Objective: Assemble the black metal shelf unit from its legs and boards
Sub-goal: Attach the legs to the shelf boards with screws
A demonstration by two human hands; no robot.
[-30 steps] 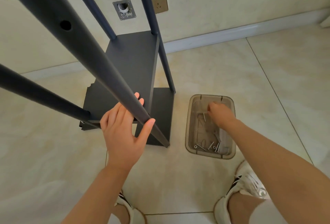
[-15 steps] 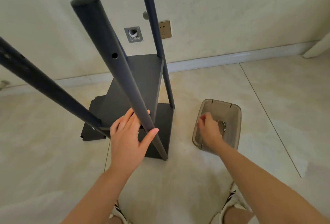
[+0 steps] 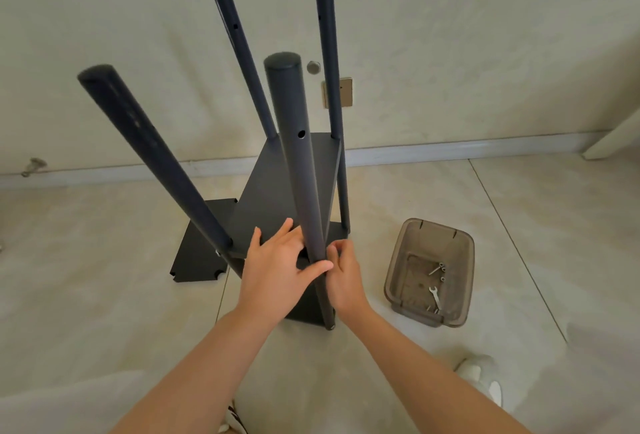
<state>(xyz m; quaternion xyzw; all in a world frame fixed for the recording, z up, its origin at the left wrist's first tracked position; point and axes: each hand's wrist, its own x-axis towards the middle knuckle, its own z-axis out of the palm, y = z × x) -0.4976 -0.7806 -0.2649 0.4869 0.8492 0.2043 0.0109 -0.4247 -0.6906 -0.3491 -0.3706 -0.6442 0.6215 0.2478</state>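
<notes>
The black metal shelf unit (image 3: 325, 174) stands on a floor of large pale glossy tiles (image 3: 519, 226), close to a cream wall. Its four legs are round tubes with a matte dark finish and flat closed tops, and they spread a little apart toward the top. The nearest leg (image 3: 298, 163) has a small round hole in its side, and its lower end reaches the floor at the front right corner of the unit. A flat rectangular shelf board (image 3: 263, 205) of the same matte black sits between the legs.

The left hand (image 3: 273, 274) holds the nearest leg low down. Its thumb (image 3: 317, 264) lies across the front of the tube, and its fingers go behind it, rather straight, over the front edge of the shelf board. The right hand (image 3: 344, 278) is on the right side of the same leg, at the same height, with fingers curled and their tips touching the tube. Whether they pinch something small I cannot tell.

A loose black board (image 3: 197, 253) with notched corners lies flat on the floor to the left of the unit. To the right, apart from the hands, stands a translucent brownish plastic box (image 3: 462, 278) with rounded corners. In it lie some silver screws (image 3: 437, 268) and a small silver wrench (image 3: 434, 295).
</notes>
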